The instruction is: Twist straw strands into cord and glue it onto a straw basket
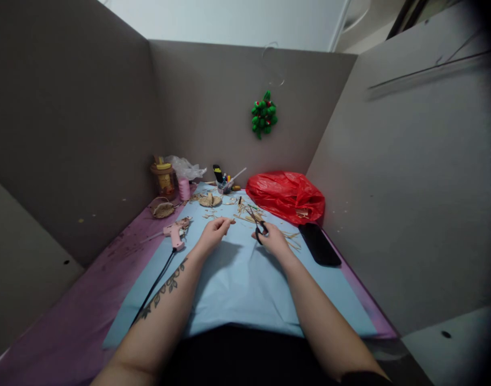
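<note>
My right hand (271, 239) grips a pair of black-handled scissors (259, 228), its fingers at the handle loops and the blades pointing up and away. Left of it, my left hand (213, 235) is closed in a pinch. A small tan piece (233, 221) sticks out from those fingertips; its kind is too small to make out. Both hands are above a light blue sheet (237, 279), apart from each other. Beyond them lie loose straw-like strips (245, 217) and a round woven piece (210, 200) with an upright part on it.
A pink glue gun (175, 234) with a black cord lies at left, near a small woven basket (162, 209). Behind stand a brown jar (163, 181), a pink spool (184, 190) and a cup of tools (225, 186). A red plastic bag (285, 194) and black phone (320, 245) sit right.
</note>
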A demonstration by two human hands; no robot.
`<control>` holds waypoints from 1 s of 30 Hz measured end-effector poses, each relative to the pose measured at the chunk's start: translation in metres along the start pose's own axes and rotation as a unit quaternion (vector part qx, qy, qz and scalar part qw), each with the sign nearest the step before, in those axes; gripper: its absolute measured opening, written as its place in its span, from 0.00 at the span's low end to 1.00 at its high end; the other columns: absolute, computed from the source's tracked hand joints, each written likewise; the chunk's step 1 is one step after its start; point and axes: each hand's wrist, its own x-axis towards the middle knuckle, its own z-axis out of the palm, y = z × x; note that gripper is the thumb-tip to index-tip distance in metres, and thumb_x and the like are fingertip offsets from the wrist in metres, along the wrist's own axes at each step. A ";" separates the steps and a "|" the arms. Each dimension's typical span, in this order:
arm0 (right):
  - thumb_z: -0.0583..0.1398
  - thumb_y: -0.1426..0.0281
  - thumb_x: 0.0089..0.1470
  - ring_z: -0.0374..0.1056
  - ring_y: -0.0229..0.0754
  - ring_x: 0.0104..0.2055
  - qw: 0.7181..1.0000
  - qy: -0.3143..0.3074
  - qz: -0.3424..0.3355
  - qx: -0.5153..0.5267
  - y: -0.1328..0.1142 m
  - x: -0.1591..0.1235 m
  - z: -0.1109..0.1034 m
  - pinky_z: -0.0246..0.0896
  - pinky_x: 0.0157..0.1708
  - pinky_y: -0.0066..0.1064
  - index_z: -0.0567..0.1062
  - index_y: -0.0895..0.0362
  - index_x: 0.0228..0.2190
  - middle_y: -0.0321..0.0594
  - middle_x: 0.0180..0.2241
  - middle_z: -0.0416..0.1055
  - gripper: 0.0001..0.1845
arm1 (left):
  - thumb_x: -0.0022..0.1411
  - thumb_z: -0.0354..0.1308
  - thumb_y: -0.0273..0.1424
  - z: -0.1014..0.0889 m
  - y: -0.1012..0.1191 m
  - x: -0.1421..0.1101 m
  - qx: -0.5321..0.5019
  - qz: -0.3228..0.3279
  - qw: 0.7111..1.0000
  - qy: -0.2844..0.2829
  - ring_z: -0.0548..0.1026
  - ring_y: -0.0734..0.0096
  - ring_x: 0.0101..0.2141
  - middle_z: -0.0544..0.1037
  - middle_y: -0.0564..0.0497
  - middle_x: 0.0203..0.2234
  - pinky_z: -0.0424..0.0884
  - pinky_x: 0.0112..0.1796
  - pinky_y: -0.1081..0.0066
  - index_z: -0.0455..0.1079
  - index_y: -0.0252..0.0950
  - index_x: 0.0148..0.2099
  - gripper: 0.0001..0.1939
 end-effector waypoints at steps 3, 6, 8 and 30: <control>0.63 0.62 0.43 0.63 0.51 0.46 0.993 0.038 0.010 -0.115 0.016 0.005 -0.002 0.55 0.45 0.35 0.68 0.60 0.48 0.53 0.44 0.66 0.29 | 0.59 0.48 0.40 0.000 -0.003 -0.001 0.016 -0.002 1.000 -0.010 0.61 0.77 0.22 0.66 0.55 0.21 0.56 0.23 0.77 0.70 0.31 0.47 0.21; 0.61 0.66 0.45 0.64 0.53 0.47 0.988 0.012 0.016 -0.150 0.023 0.006 -0.003 0.54 0.45 0.36 0.69 0.61 0.48 0.56 0.44 0.67 0.26 | 0.59 0.49 0.37 0.001 -0.005 -0.002 0.021 0.002 1.000 -0.021 0.64 0.76 0.24 0.72 0.52 0.26 0.58 0.25 0.76 0.67 0.32 0.50 0.21; 0.61 0.67 0.46 0.66 0.52 0.44 0.990 -0.008 0.018 -0.143 0.022 0.006 -0.004 0.55 0.44 0.35 0.73 0.59 0.43 0.52 0.40 0.71 0.20 | 0.59 0.49 0.37 0.003 -0.005 -0.002 0.016 0.012 1.000 -0.017 0.67 0.75 0.25 0.75 0.50 0.28 0.60 0.27 0.76 0.66 0.32 0.49 0.19; 0.55 0.60 0.49 0.58 0.38 0.27 0.953 0.118 -0.068 0.272 -0.013 -0.010 0.002 0.54 0.30 0.28 0.68 0.57 0.25 0.34 0.22 0.62 0.12 | 0.61 0.49 0.39 0.009 -0.007 -0.010 0.170 0.041 0.983 0.050 0.73 0.67 0.34 0.78 0.47 0.35 0.65 0.36 0.69 0.68 0.37 0.47 0.16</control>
